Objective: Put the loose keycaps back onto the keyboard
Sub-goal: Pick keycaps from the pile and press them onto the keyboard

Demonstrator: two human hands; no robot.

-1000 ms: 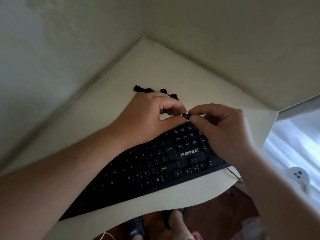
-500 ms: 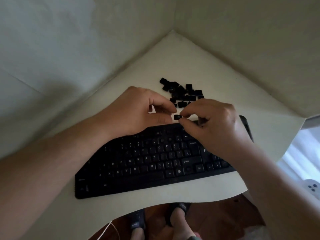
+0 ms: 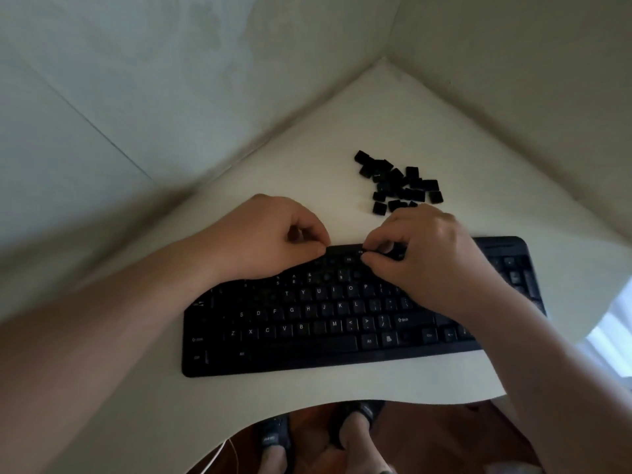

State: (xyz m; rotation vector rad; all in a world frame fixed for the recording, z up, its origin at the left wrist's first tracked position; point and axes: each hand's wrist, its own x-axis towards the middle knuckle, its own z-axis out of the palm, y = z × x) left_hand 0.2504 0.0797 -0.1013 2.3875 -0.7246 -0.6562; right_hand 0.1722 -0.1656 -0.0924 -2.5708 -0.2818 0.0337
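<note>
Along the far edge of the keyboard (image 3: 328,323) we have both hands close together: our right hand (image 3: 434,258) curls its fingertips down on the top key row, whether pinching a keycap we cannot tell, and our left hand (image 3: 273,237) sits loosely curled beside it, holding nothing visible. Just beyond the right hand's knuckles lies the pile of loose keycaps (image 3: 398,183), so that hand is nearer

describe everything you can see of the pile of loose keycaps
The pile of loose keycaps is a small heap of black, plastic-looking caps on the pale table, behind the keyboard and apart from it. They lie jumbled at mixed angles, some overlapping. The right hand covers its near edge; whether it touches is unclear.
</note>
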